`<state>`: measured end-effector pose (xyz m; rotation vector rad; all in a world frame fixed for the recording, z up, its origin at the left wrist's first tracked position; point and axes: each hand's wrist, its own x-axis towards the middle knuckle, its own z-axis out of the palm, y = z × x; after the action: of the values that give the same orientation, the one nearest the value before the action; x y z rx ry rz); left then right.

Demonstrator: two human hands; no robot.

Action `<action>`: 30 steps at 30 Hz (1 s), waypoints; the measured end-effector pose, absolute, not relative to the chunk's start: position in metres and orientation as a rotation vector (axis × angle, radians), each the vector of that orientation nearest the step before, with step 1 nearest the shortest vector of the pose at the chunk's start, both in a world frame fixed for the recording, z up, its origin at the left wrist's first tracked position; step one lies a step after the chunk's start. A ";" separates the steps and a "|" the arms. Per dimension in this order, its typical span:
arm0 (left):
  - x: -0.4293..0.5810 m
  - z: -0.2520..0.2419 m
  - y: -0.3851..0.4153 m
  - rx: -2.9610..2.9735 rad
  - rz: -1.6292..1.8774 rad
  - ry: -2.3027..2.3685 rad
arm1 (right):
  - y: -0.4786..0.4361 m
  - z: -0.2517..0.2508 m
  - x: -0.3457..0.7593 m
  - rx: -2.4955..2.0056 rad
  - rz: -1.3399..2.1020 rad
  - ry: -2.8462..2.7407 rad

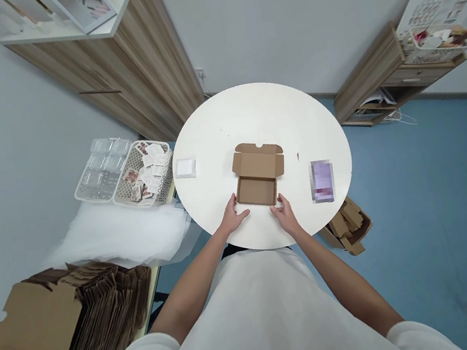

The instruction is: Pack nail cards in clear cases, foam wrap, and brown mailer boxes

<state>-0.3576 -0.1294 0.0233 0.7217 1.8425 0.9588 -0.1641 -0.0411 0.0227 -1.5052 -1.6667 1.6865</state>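
Note:
An open brown cardboard mailer box (pixel 256 191) lies on the white round table (pixel 219 125), its lid (pixel 259 164) folded back away from me and its side flaps spread. Inside, the tray looks bare. My left hand (pixel 233 216) is at the box's near left corner, thumb stretched apart from the fingers. At the near right corner is my right hand (pixel 284 214), fingers and thumb also apart. The fingertips are at or very near the box's sides; whether they touch I cannot tell.
A small white square item (pixel 185 168) lies at the table's left, a blurred purple item (pixel 322 181) at its right. Left of the table stand white baskets (pixel 142 173), white wrapping sheets (pixel 117 232) and stacked flat cardboard (pixel 100 305). A carton (pixel 350 226) of cardboard sits on the floor.

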 end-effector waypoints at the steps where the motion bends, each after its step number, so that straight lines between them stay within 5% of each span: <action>1: -0.357 0.023 -0.132 0.727 0.958 1.848 | -0.043 0.025 -0.163 -1.504 1.633 -1.686; 9: -0.390 0.028 -0.165 0.984 0.872 2.005 | -0.064 0.062 -0.198 -1.283 1.214 -1.825; 21: -0.571 0.021 -0.155 0.758 1.030 2.200 | -0.073 0.047 -0.387 -1.494 1.775 -1.808; 30: -0.612 0.011 -0.124 0.702 1.068 2.113 | -0.050 0.029 -0.467 -1.586 1.908 -1.521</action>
<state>-0.6116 -0.1243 0.0113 0.7016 2.1131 1.0676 -0.4672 -0.0502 0.0288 -1.5862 -1.5208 1.9078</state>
